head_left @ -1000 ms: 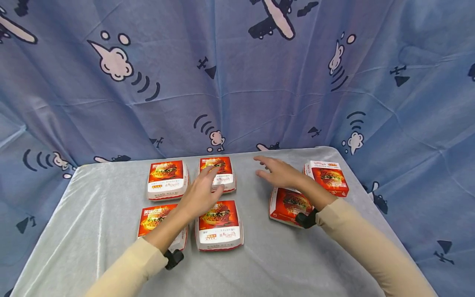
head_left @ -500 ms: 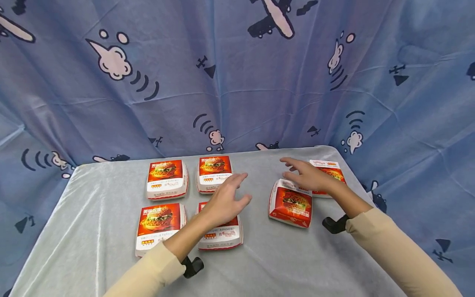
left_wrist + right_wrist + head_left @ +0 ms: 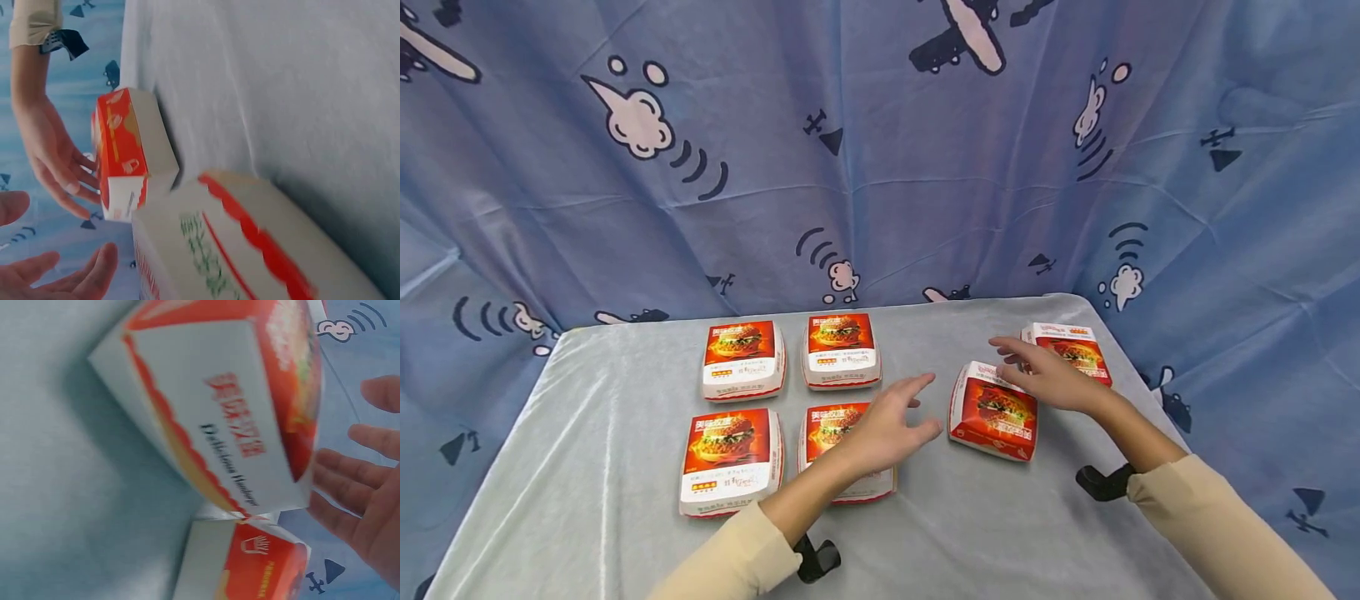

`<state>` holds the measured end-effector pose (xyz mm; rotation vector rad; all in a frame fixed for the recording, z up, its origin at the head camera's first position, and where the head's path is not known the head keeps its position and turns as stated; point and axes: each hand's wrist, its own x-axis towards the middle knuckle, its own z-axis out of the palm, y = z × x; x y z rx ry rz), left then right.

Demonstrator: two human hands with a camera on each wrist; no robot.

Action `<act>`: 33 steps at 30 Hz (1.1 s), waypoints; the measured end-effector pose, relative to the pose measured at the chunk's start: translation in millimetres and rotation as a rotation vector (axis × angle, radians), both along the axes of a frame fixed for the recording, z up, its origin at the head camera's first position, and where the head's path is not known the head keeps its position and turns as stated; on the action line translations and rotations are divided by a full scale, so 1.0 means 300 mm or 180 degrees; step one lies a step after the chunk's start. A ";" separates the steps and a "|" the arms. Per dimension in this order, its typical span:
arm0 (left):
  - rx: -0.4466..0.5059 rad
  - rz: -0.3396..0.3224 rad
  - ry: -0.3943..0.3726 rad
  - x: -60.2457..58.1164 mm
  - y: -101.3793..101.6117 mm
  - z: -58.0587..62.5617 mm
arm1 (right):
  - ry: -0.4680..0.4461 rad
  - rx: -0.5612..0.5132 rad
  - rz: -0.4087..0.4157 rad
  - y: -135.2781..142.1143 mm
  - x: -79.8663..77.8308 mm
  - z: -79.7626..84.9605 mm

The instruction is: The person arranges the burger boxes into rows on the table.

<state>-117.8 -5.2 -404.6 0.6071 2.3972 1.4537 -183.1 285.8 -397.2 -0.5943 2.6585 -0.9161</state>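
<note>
A red-and-white burger box (image 3: 996, 410) sits turned at an angle on the right part of the table. My right hand (image 3: 1051, 379) hovers over its back right corner, fingers relaxed and fingertips close to its top edge. In the right wrist view, that hand's fingers (image 3: 350, 478) extend alongside a burger box (image 3: 212, 419). My left hand (image 3: 887, 433) is above the front right burger box (image 3: 838, 423) of the left group and partly hides it. Its thumb and fingers are spread, pointing toward the turned box, with nothing between them.
Another burger box (image 3: 1075, 354) stands behind the right hand, near the table's right edge. On the left side are further boxes: back left (image 3: 743, 360), back middle (image 3: 842, 352) and front left (image 3: 732, 462). A blue curtain (image 3: 880, 167) hangs behind the grey cloth-covered table (image 3: 587, 467).
My left hand has moved right and toward me, from the back middle box to over the front one. My right hand has shifted right and slightly nearer. The boxes stay put.
</note>
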 end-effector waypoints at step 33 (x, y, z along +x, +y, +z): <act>-0.0610 -0.0161 -0.0342 0.093 0.109 -0.056 | 0.0151 -0.0114 0.0147 -0.048 0.078 -0.075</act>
